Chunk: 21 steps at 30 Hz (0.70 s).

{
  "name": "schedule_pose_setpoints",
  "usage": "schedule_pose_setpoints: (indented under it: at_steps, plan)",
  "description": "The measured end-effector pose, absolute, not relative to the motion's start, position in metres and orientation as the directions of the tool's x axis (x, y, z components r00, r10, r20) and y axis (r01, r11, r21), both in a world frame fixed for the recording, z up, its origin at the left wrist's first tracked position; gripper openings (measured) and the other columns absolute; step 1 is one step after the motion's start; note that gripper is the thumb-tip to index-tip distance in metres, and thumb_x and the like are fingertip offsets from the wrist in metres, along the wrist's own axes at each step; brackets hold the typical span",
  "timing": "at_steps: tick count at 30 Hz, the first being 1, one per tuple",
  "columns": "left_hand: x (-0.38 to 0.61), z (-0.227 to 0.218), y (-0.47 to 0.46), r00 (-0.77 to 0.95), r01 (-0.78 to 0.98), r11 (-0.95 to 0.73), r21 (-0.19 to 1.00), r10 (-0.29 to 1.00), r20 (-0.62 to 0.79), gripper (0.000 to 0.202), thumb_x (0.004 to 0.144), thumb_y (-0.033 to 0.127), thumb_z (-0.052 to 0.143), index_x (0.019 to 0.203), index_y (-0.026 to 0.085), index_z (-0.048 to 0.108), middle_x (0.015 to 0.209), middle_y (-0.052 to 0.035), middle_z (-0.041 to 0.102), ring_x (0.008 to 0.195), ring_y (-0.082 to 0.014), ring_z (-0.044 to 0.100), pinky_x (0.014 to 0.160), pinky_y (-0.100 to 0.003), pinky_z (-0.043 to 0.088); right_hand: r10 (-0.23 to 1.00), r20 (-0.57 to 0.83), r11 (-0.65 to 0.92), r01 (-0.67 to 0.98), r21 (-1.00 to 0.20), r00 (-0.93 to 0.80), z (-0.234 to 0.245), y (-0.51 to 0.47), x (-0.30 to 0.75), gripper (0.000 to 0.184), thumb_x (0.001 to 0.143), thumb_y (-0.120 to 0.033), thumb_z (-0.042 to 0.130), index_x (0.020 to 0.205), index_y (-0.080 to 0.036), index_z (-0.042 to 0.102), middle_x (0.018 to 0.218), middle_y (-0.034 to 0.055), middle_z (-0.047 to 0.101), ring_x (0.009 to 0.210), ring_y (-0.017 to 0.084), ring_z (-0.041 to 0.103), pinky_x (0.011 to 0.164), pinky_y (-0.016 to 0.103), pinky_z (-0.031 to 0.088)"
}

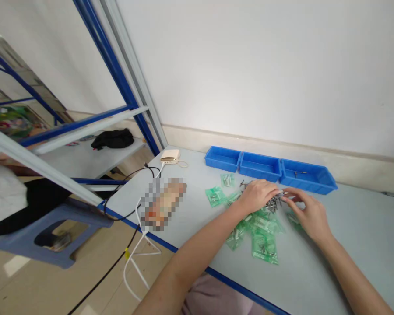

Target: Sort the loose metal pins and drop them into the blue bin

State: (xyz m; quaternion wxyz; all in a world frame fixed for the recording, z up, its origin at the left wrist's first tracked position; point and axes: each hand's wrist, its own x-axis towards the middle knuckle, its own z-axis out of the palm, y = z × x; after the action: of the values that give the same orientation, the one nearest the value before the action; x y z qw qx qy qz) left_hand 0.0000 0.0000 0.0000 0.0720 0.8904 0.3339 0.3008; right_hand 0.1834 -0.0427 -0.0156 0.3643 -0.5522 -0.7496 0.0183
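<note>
"Metal pieces (272, 204), thin as screws, heaped on the pale table (364, 227) between two bare hands. What's over at the far left from where you stand?"

"A cream-coloured device (170, 156) by the back corner, with a white cable running from it. Coming right, two green packets (216, 196) lie flat, one just behind the other. Behind them is the left blue bin (222, 159), first of three set end to end along the wall."

"And the left hand (258, 195)?"

"Reaching over the heap, palm down, fingers drawn together and bent. The tips nearly meet the other hand's. I can't tell what they pinch, if anything."

"Behind it I see the middle blue bin (261, 166). And in front?"

"A loose pile of green packets (264, 236), overlapping, some with metal showing through. The heap lies right against its far edge."

"Then the right hand (310, 212)?"

"Thumb and forefinger slightly parted, the tips at the heap's right side. A bit of metal shows between them, but I can't tell whether it's gripped."

"Beyond that hand, the right blue bin (310, 176) has a thin metal piece (300, 173) lying inside."
</note>
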Motion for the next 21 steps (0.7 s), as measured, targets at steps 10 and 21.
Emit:
schedule_pose_setpoints:
  at_steps: [10,21]
  plan:
    - [0.0018,-0.0008,-0.0001,0.607,0.577,-0.769,0.276,0.629,0.485,0.032,0.096,0.033,0.037,0.087,0.015,0.062,0.083,-0.0036,0.066,0.085,-0.0148,0.059,0.080,-0.025,0.043,0.771,0.608,0.418,0.872,-0.257,-0.190,-0.0146,-0.0449,0.1834,0.038,0.089,-0.049,0.042,0.095,-0.019,0.065,0.084,0.0035,0.071,0.064,0.017,0.062,0.068,0.031,0.043]
    - [0.0013,-0.0027,-0.0003,0.618,0.562,-0.777,0.285,0.623,0.479,0.031,0.096,0.033,0.036,0.096,0.016,0.063,0.085,-0.0039,0.066,0.086,-0.0148,0.060,0.080,-0.025,0.042,0.795,0.577,0.391,0.885,-0.252,-0.187,-0.0141,-0.0455,0.1845,0.044,0.090,-0.052,0.037,0.094,-0.019,0.065,0.081,0.0048,0.071,0.064,0.018,0.062,0.065,0.031,0.044]
